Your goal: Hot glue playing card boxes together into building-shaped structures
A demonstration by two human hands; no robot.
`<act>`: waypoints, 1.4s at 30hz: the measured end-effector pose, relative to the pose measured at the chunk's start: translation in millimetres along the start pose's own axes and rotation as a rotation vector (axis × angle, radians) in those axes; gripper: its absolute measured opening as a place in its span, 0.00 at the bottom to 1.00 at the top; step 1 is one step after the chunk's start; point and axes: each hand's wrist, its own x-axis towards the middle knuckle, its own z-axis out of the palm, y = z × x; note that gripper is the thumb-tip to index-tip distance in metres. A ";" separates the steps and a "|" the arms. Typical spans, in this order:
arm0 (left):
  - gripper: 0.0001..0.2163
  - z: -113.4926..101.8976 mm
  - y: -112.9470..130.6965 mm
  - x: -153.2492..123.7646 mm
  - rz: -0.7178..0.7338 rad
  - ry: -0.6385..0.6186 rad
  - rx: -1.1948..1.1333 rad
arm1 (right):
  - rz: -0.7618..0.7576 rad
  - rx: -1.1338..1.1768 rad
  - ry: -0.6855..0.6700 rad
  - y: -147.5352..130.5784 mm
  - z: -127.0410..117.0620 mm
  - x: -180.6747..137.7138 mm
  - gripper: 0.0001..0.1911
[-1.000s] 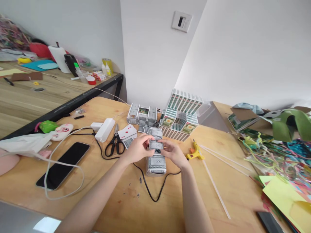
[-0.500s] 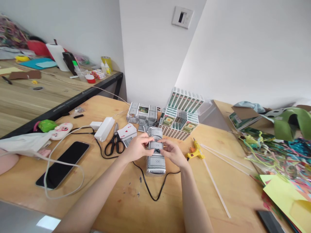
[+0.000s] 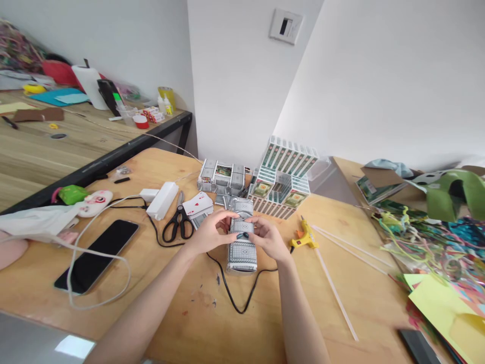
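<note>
A long block covered in grey-patterned playing cards (image 3: 242,256) lies lengthwise in front of me on the table. My left hand (image 3: 212,233) grips the left edge of a playing card (image 3: 243,226) across the block's middle. On the opposite edge, my right hand (image 3: 270,239) pinches the same card, both thumbs nearly meeting at its near side. The fingertips partly hide the card. Just left of my left hand are loose playing cards (image 3: 198,203) and black-handled scissors (image 3: 178,222). To the right of my right hand lies a yellow glue gun (image 3: 304,237).
Behind the block stand a card-covered structure (image 3: 222,176) and stacked green card boxes (image 3: 284,174). A phone (image 3: 96,257), a white cable (image 3: 123,263) and a white power strip (image 3: 162,200) are at left. Glue sticks (image 3: 335,293) and coloured paper (image 3: 447,308) lie at right.
Both thumbs have come closer together over the card, and the dark gap between them has narrowed. The block's position is almost the same.
</note>
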 end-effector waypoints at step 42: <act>0.14 -0.9 5.2 11.0 0.012 -0.073 0.084 | -0.080 -0.026 0.072 4.9 10.6 3.4 0.14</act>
